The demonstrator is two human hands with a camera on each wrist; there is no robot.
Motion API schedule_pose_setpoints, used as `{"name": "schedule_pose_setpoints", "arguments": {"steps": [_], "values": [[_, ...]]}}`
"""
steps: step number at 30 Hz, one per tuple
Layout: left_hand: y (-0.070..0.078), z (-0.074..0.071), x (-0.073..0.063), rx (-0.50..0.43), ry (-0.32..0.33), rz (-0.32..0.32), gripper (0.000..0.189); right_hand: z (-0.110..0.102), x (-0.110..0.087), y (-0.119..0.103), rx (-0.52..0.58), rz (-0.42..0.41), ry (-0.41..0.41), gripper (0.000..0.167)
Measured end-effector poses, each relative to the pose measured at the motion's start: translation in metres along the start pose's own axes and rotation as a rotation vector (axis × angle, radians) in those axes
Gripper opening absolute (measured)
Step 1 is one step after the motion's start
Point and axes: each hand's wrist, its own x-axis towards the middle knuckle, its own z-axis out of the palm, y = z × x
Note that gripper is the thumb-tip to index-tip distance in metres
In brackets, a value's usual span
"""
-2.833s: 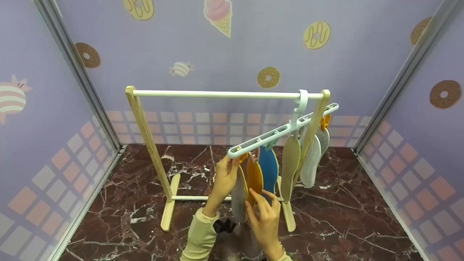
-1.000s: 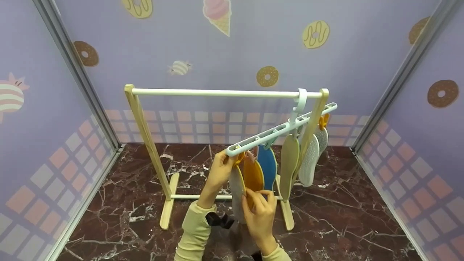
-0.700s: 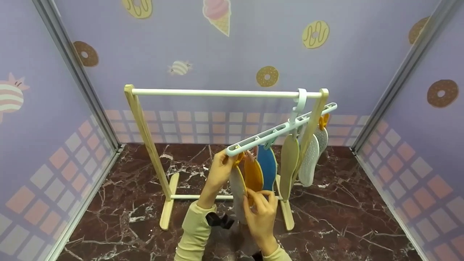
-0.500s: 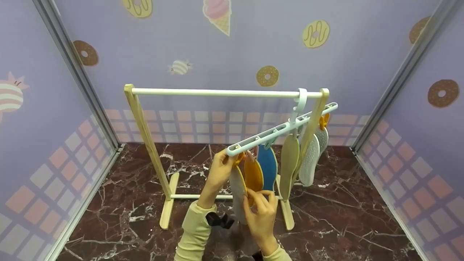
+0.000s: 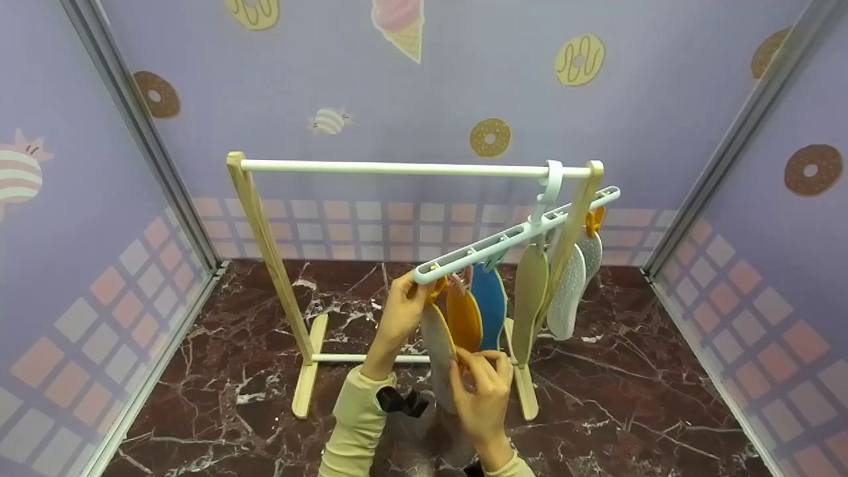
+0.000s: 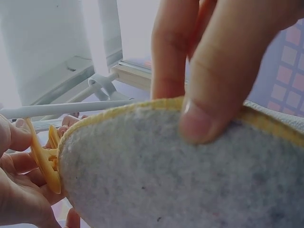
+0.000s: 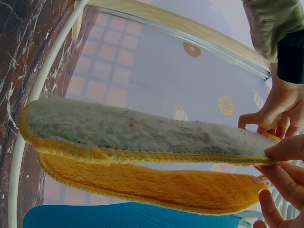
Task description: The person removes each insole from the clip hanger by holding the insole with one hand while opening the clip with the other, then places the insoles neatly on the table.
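A white clip hanger (image 5: 477, 254) hangs tilted by its hook from the rack. My left hand (image 5: 401, 318) is at its near end and pinches an orange clip (image 6: 46, 166) there. That clip sits at the top of a grey fleecy insole (image 5: 436, 344) with a yellow edge. My right hand (image 5: 483, 391) pinches this insole's edge between thumb and fingers, thumb on the grey face in the left wrist view. Behind it hang an orange insole (image 5: 465, 321), a blue insole (image 5: 489, 305) and a beige insole (image 5: 530, 305). The clip's jaws are partly hidden.
The wooden rack (image 5: 265, 245) with its white top rail (image 5: 397, 167) stands on a dark red marbled table (image 5: 629, 397). Its right post crosses in front of the hanger. White insoles (image 5: 564, 305) hang at the far end. Patterned purple walls (image 5: 424, 99) enclose the space.
The right hand's fingers have closed on the grey insole's edge. In the last half second, that hand moves slightly right and the insole's lower end swings right with it. The left hand stays at the clip.
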Motion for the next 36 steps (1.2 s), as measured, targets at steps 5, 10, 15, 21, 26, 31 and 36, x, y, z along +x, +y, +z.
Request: {"name": "schedule_pose_setpoints", "arguments": {"steps": [5,10,15,21,26,31,36], "values": [[0.000,0.000,0.000,-0.020,0.001,-0.003,0.032,-0.002,0.000,0.000,0.000,0.019,0.007,0.016],[0.000,-0.001,0.000,-0.025,0.009,-0.007,0.030,-0.005,-0.001,-0.001,0.000,0.031,0.011,0.017],[-0.003,-0.001,0.001,-0.039,0.005,-0.025,0.028,-0.008,0.000,0.000,0.018,0.039,0.023,0.019],[-0.005,-0.002,0.001,-0.038,0.012,-0.034,0.028,-0.012,0.001,0.001,0.032,0.044,0.022,0.016],[-0.005,-0.002,0.000,-0.047,0.008,-0.034,0.032,-0.014,0.003,0.003,0.075,0.069,0.026,0.013],[-0.005,-0.002,-0.001,-0.058,-0.007,-0.020,0.043,-0.016,0.005,0.005,0.089,0.090,0.046,0.020],[-0.007,-0.002,-0.002,-0.002,0.017,-0.017,0.056,-0.019,0.004,0.008,0.098,0.100,0.060,0.022]]}}
